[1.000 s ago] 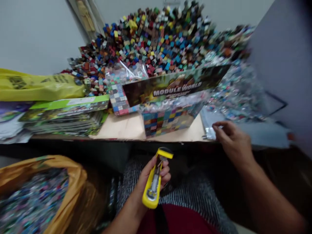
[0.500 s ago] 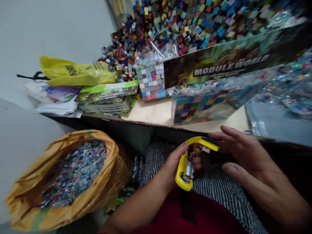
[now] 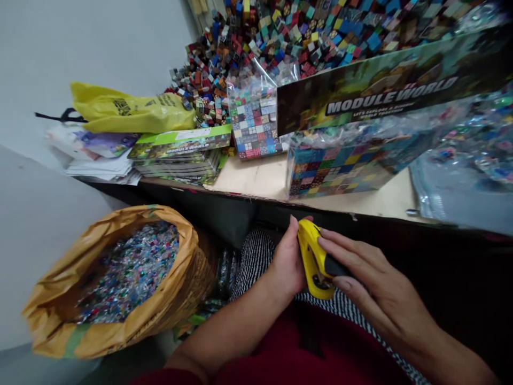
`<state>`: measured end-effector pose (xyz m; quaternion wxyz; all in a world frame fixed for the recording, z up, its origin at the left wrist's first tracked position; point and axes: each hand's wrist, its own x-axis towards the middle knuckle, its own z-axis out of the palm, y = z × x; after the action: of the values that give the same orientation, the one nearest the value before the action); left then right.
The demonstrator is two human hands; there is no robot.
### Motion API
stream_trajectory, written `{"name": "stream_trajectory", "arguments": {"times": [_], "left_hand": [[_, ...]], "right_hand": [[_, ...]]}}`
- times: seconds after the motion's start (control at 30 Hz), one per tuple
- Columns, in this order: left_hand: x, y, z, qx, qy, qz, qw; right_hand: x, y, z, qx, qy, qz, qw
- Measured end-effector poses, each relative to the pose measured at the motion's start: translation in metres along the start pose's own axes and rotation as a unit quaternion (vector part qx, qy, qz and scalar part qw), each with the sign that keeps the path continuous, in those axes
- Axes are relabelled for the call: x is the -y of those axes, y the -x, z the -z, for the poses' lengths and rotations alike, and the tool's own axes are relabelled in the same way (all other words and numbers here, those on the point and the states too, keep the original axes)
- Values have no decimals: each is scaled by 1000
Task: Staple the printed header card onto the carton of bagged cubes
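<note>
A yellow stapler (image 3: 313, 262) with a black grip is held over my lap, its two halves folded together. My left hand (image 3: 287, 262) is wrapped round its left side, thumb pointing up along the edge. From the right, my right hand (image 3: 372, 283) closes on the black-gripped arm, with fingers on top and thumb below. The fingertips of my left hand behind the stapler are hidden. Just beyond, on the table, stand a clear bag of small patterned cubes (image 3: 254, 125) and a larger bag of cubes (image 3: 340, 168) under a "Module World" printed card (image 3: 385, 88).
Loose coloured cubes (image 3: 280, 37) pile up at the back. On the table's left lie a stack of printed booklets (image 3: 180, 158) and a yellow bag (image 3: 132, 109). A brown sack (image 3: 192, 267) full of small shiny packets stands at lower left. Clear plastic bags (image 3: 457, 176) lie at right.
The stapler was swung open in my left hand, with my right hand apart from it. Now my right hand has come in onto it and it is folded closed.
</note>
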<state>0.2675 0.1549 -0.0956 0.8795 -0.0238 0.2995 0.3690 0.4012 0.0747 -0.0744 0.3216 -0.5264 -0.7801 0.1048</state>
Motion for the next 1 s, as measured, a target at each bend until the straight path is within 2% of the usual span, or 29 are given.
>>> {"name": "stream_trajectory", "arguments": {"times": [0.2, 0.27, 0.33, 0.43, 0.53, 0.63, 0.83, 1.0], "left_hand": [[0, -2, 0, -78, 37, 6, 996], [2, -1, -2, -95, 37, 17, 995], [4, 2, -6, -97, 33, 32, 994], [8, 11, -14, -60, 24, 5, 998], [9, 22, -16, -5, -21, -64, 998], [8, 31, -12, 41, -102, -79, 991], [3, 42, -9, 128, -209, -113, 963], [-4, 45, -3, 194, -271, -140, 932]], "right_hand": [[-3, 14, -21, 45, 77, 24, 996], [-4, 14, -24, 29, 86, 22, 996], [-3, 14, -24, -17, 61, 8, 998], [0, 17, -17, -74, -51, -72, 993], [3, 20, -5, -88, -200, -177, 960], [5, 24, 7, -99, -290, -209, 929], [14, 31, 17, -129, -279, -200, 931], [21, 43, 24, -137, -183, -152, 962]]}}
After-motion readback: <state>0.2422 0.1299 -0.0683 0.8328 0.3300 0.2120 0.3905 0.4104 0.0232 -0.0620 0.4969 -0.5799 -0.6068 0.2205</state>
